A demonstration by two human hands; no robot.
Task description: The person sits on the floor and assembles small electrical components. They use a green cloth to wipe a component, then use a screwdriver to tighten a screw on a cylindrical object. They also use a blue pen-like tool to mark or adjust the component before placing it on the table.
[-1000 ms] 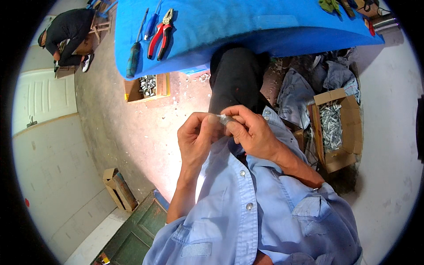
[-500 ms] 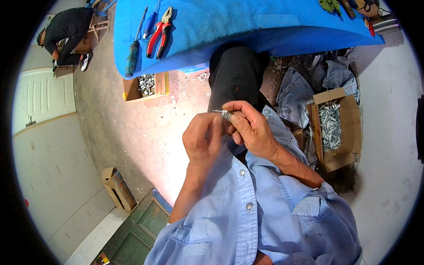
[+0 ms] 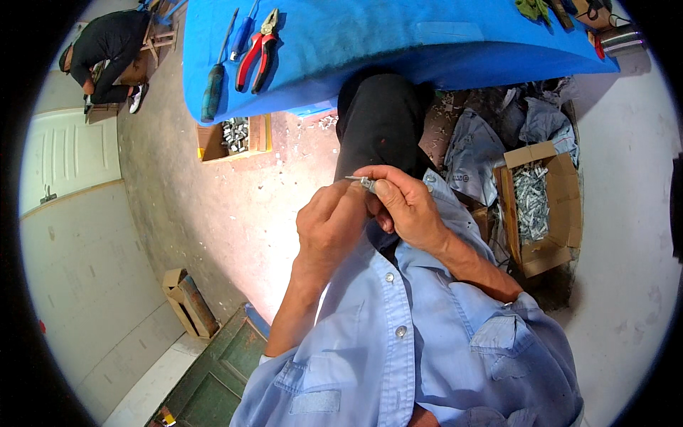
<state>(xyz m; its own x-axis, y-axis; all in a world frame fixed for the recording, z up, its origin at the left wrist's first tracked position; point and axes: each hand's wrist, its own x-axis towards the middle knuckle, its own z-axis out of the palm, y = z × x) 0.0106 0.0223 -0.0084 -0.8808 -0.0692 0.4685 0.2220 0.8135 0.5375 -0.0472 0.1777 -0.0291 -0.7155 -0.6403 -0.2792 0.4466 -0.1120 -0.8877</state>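
Between my two hands, above my lap, is a small silvery metal part (image 3: 367,183) with a thin pin-like end pointing left. My right hand (image 3: 407,203) pinches it between thumb and forefinger, the other fingers curled underneath. My left hand (image 3: 329,219) is closed, its fingertips brought against the part's left side. What the left fingertips grip, if anything besides the part, is hidden behind the back of the hand. Ahead, on the blue-covered table (image 3: 356,35), lie red-and-black pliers (image 3: 257,53), a dark-handled screwdriver (image 3: 213,89) and a blue-handled screwdriver (image 3: 242,39).
An open cardboard box (image 3: 562,206) of small metal parts stands to my right, beside grey sacks (image 3: 473,153). Another box (image 3: 260,135) with metal pieces sits under the table's left end. A seated person (image 3: 114,50) bends forward at far left. A narrow carton (image 3: 188,302) stands by the wall.
My left hand has turned and moved slightly right, closing in on the metal part. My right hand has shifted a little, still pinching it.
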